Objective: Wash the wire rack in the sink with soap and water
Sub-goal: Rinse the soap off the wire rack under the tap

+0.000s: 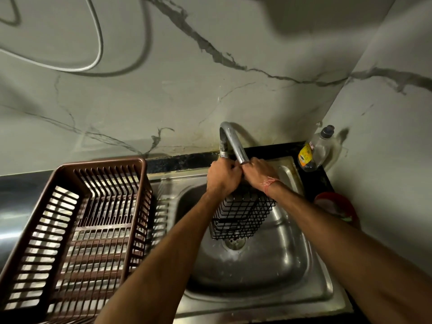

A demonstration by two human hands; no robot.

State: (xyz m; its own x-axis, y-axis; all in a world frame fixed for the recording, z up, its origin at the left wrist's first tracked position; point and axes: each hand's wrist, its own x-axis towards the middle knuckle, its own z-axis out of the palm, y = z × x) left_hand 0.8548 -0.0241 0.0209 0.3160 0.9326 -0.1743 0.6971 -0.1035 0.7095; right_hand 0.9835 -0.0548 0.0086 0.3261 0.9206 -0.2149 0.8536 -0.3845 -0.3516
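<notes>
A black wire rack (240, 213) stands tilted in the steel sink (268, 265), its lower edge near the drain (234, 242). My left hand (223, 177) and my right hand (257, 171) meet at the rack's top edge, right under the mouth of the curved tap (233, 143). Both hands have closed fingers; the rack's top is hidden behind them, so which hand grips it is unclear. No stream of water is visible. A soap bottle (314, 152) with dark liquid stands at the sink's back right corner.
A brown plastic dish basket (77, 230) sits on the steel drainboard left of the basin. A red bowl (336, 204) rests on the dark counter to the right. Marble-patterned walls close the back and right side. A white cable (93, 59) hangs on the wall.
</notes>
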